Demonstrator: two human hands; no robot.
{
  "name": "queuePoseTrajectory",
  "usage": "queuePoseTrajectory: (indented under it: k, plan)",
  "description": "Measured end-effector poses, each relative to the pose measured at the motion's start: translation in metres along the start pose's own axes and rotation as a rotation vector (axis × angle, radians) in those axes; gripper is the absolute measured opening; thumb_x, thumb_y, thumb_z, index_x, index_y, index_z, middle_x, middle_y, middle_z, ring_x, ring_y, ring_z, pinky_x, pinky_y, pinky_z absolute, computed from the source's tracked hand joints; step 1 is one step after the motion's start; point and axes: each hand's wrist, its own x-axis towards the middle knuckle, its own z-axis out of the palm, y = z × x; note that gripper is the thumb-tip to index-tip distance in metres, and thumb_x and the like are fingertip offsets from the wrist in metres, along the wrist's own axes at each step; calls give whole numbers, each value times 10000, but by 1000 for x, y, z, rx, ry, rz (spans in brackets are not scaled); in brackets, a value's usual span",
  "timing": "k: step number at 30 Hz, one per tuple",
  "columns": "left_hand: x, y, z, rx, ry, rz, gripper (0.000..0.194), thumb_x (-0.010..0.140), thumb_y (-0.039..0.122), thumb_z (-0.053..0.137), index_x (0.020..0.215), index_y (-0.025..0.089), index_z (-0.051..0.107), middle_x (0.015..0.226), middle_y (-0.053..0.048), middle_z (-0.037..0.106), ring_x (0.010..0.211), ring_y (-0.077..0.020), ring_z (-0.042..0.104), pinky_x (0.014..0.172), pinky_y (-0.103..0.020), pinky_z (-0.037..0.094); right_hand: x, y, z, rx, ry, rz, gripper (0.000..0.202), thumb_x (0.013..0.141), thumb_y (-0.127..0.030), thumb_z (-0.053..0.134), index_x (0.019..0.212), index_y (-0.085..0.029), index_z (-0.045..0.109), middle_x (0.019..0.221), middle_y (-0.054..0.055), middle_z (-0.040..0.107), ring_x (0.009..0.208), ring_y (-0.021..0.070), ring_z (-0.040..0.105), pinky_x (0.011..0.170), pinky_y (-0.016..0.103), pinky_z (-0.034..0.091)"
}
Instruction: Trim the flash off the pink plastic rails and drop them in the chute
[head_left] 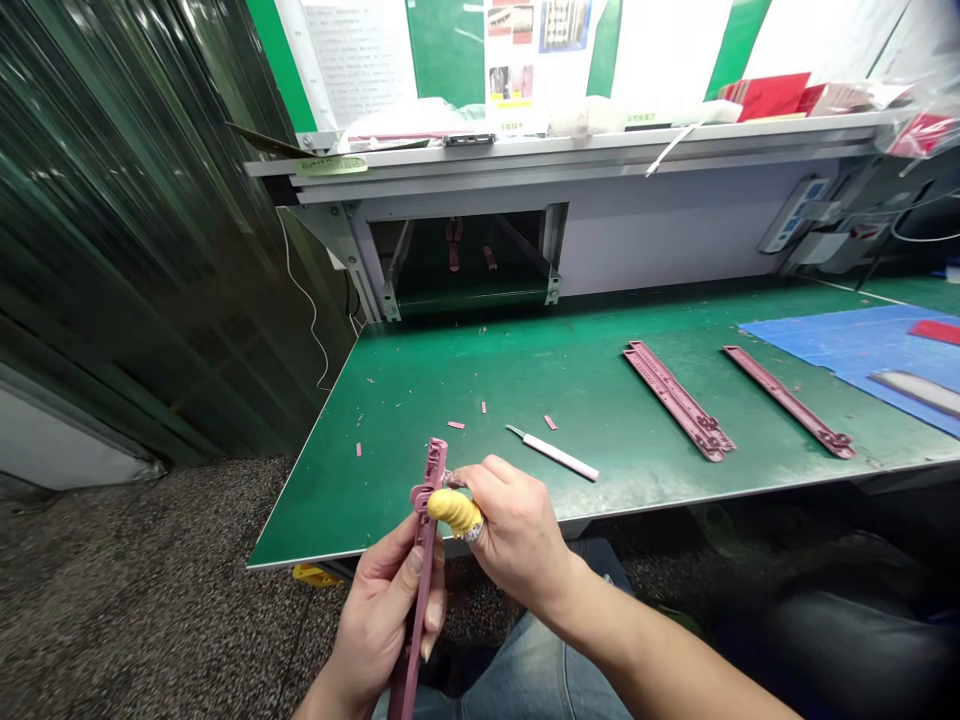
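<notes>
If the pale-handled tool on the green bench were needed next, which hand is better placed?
Probably the right hand: it is nearer the pale-handled tool, while the left hand lies farther off, gripping the long mauve strip.

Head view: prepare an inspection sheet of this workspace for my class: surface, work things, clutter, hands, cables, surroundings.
Surface: flat green tabletop.
Work things: long mauve plastic strip, hand-held; slim pale-handled tool with thin tip; loose mauve strips at right.
Clutter: small mauve plastic scraps.
Hands: left hand grips the strip; right hand at its far end, one digit in ridged yellow cover; tool in it unclear.
Cables: thin white cable hanging left of the tabletop.
Surroundings: dark ribbed curtain left.
</notes>
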Motion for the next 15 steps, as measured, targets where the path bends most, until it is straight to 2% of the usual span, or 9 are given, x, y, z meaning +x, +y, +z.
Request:
queuePoseTrajectory:
  k: [4, 9, 12, 15]
  plan:
    - [-5, 7, 9, 46, 134, -24, 305, 781, 380, 689, 1055, 249, 672, 654, 19, 607, 356, -36, 455, 283, -118, 371, 0, 2, -2, -65, -11, -25, 283, 937, -330, 448, 799, -157, 624, 674, 26, 526, 595, 134, 451, 556, 241, 312]
    - [-7, 12, 15, 49, 135, -33, 286, 752, 376, 719, 994, 230, 675, 670, 21, 607, 362, -34, 464, 280, -115, 376, 0, 3, -4, -101, -74, -50, 296, 922, -302, 454, 711, -160, 605, 635, 14, 498, 562, 127, 423, 533, 251, 301]
    - [-3, 16, 10, -1, 100, -57, 328, 775, 346, 701, 1084, 265, 625, 762, 7, 636, 462, -79, 576, 347, -161, 476, 2, 4, -10, 53, -107, -28, 257, 934, -263, 425, 948, -155, 659, 746, 38, 571, 679, 147, 508, 618, 249, 385]
    - [6, 28, 1, -99, 101, -93, 342, 848, 358, 606, 1181, 331, 530, 853, 4, 630, 548, -115, 624, 361, -209, 511, -5, 7, -21, 210, -142, 48, 366, 933, -206, 396, 1258, -153, 556, 903, 69, 602, 809, 157, 554, 733, 266, 443]
